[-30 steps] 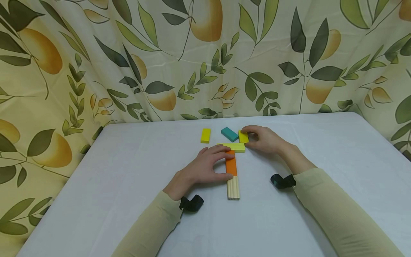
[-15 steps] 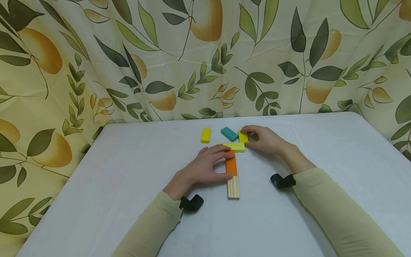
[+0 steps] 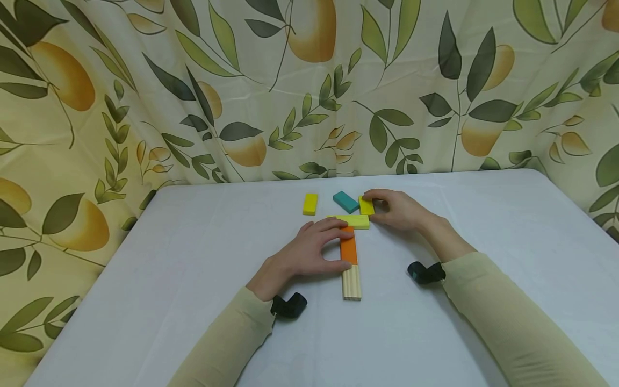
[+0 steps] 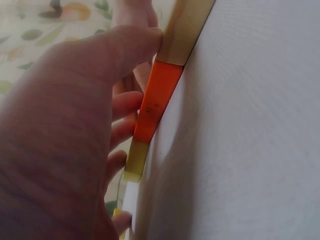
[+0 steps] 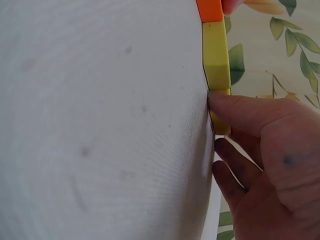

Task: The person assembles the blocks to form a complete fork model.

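Note:
On the table, an orange block (image 3: 348, 246) stands end to end with a plain wooden block (image 3: 351, 283). A lime-yellow block (image 3: 357, 222) lies crosswise against its far end. My left hand (image 3: 309, 250) rests over this line from the left, fingertips on the orange block and the crosswise block, thumb near the joint with the wooden one. At the crosswise block's right end, my right hand (image 3: 403, 210) pinches a yellow block (image 3: 366, 206) between thumb and fingers. In the right wrist view that yellow block (image 5: 220, 125) touches the lime-yellow block (image 5: 216, 55).
A teal block (image 3: 345, 202) lies slanted just left of the pinched block. Another yellow block (image 3: 310, 204) lies farther left, apart from the others. The white-covered table (image 3: 217, 231) ends at a patterned curtain (image 3: 300, 129).

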`<action>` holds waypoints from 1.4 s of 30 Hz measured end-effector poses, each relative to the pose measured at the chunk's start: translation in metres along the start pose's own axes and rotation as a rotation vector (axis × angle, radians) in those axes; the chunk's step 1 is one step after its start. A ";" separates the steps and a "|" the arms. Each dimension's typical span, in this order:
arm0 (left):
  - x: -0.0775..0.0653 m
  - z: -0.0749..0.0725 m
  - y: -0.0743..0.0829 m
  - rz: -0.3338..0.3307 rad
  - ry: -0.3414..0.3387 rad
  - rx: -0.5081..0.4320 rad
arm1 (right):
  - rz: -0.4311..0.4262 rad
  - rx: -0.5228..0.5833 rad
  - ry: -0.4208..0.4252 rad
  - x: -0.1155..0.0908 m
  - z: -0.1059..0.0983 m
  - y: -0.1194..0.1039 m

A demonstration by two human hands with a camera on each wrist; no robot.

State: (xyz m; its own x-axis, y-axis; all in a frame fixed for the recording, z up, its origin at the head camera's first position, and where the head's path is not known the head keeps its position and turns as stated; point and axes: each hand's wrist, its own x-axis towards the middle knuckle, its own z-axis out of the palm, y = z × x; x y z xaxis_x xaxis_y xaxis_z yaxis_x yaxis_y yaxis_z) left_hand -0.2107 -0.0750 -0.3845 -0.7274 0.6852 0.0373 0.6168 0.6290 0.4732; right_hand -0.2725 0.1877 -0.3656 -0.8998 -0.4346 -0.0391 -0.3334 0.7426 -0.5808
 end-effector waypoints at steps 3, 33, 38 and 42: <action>0.000 0.000 -0.001 0.001 0.001 0.000 | -0.003 0.002 -0.004 0.000 0.000 0.000; 0.001 -0.001 0.002 -0.008 -0.007 0.004 | -0.005 0.072 -0.005 -0.007 -0.013 0.000; 0.001 -0.001 0.002 -0.013 -0.009 -0.001 | -0.018 0.102 0.008 -0.008 -0.017 -0.003; 0.000 -0.001 0.002 -0.017 -0.011 -0.003 | -0.026 0.099 0.020 -0.007 -0.018 -0.005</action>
State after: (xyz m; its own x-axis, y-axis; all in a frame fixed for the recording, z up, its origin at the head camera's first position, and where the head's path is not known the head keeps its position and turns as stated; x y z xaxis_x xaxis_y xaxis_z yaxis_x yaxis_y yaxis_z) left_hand -0.2101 -0.0739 -0.3824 -0.7342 0.6786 0.0195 0.6035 0.6392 0.4767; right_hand -0.2696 0.1958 -0.3479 -0.8968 -0.4424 -0.0072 -0.3284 0.6764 -0.6593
